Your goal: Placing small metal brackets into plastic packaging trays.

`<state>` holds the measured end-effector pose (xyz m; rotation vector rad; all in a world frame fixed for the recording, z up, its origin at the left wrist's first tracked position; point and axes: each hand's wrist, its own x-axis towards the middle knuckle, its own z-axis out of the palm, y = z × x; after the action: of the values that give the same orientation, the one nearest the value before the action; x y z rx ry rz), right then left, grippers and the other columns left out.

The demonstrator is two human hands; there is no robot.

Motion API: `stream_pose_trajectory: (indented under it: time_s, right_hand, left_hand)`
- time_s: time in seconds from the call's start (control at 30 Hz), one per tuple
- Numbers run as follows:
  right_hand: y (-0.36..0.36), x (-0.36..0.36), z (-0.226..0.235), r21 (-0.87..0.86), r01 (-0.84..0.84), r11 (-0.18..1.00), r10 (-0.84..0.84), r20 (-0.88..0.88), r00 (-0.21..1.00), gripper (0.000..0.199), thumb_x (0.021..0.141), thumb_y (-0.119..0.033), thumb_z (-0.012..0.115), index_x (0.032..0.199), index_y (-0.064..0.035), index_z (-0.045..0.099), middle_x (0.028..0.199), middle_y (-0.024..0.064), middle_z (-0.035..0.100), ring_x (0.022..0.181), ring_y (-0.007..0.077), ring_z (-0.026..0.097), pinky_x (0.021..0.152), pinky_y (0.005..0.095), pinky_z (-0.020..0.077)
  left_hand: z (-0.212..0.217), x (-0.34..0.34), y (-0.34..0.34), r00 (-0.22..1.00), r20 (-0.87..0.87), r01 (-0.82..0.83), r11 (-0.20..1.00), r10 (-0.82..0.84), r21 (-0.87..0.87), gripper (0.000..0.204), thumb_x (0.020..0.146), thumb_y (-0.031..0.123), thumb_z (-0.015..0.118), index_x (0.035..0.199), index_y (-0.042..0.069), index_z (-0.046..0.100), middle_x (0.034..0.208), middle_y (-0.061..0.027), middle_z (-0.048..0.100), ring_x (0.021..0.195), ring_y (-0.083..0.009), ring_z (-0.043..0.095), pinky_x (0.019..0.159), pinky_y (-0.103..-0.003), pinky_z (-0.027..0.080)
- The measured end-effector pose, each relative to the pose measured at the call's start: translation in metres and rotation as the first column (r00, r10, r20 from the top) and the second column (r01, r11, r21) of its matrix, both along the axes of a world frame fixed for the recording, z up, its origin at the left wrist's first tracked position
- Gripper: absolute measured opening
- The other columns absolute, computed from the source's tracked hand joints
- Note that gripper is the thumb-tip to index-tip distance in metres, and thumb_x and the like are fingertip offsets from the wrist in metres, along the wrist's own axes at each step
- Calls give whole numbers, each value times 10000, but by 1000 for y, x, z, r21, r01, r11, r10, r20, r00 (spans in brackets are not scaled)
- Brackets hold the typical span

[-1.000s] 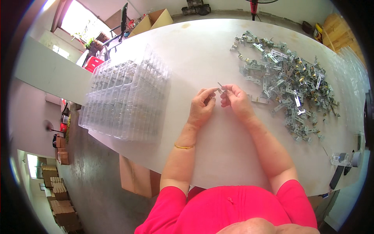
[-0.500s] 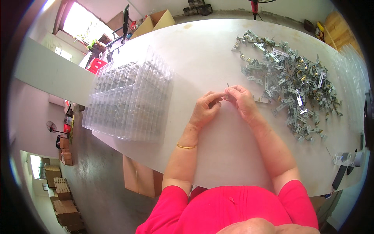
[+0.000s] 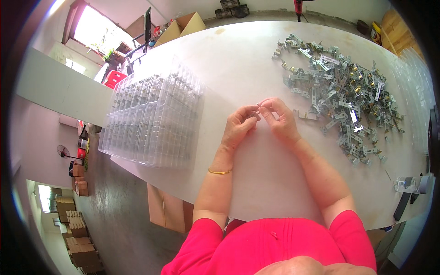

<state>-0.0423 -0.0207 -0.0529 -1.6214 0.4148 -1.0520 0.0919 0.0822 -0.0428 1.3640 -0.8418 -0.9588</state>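
Over the middle of the table, my left hand and my right hand meet at the fingertips. Both are closed in a pinch around something small, mostly hidden by the fingers; its kind cannot be made out. Just right of my right hand, a single metal bracket lies on the white table. Beyond it spreads a large loose heap of small metal brackets, silvery with some brass-coloured parts. To the left stands a stack of clear plastic trays with rows of small metal parts inside.
Clear plastic sheets or trays line the right edge. A clear container and a dark strip-shaped object sit at the near right. A cardboard box stands on the floor below the table's left edge; an open carton is behind.
My fingertips have shifted slightly left and turned against each other. The thin pin-like tip that stuck up above the right fingers no longer shows. The heap and tray stack look the same.
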Motion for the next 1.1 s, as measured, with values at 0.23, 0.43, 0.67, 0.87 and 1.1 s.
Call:
stream_pose_trajectory:
  time_s: [0.23,0.43,0.67,0.87,1.1]
  right_hand:
    - [-4,-1,1,330,38,943,-22,-53,998,76,951,-126,641,951,-51,645,895,22,650,796,108,591,721,266,486]
    - [-9,0,2,635,-111,764,15,155,988,137,973,-176,622,950,-44,649,870,10,641,794,109,599,749,259,493]
    - [-2,2,1,731,-204,651,90,192,977,123,968,-163,626,955,-43,653,889,13,641,817,94,596,748,255,499]
    - [1,1,0,480,-20,877,53,-55,997,137,964,-194,632,998,-64,654,898,9,639,837,80,583,776,234,470]
    - [12,2,10,393,-83,916,109,-45,993,133,961,-200,645,962,-67,653,680,-44,568,630,36,500,557,214,400]
  left_hand:
    - [3,1,0,997,-60,40,997,-43,-60,409,870,29,616,1272,-24,563,973,-94,673,741,-101,603,609,-234,492]
    - [-4,3,-2,986,-142,53,969,-89,-240,411,912,20,581,1319,-16,539,998,-112,678,812,-157,636,665,-289,528]
    - [-14,13,-1,986,-165,-32,980,0,-195,285,1016,161,544,1246,6,605,957,-80,687,813,-149,639,731,-295,535]
    - [-3,-2,-8,967,-203,-195,962,155,-191,237,1026,226,535,1063,25,656,855,-44,668,769,-128,626,711,-267,512]
    - [-10,4,-3,986,-136,-122,980,101,-158,245,1032,236,523,1018,31,658,779,-18,622,696,-106,590,661,-241,487]
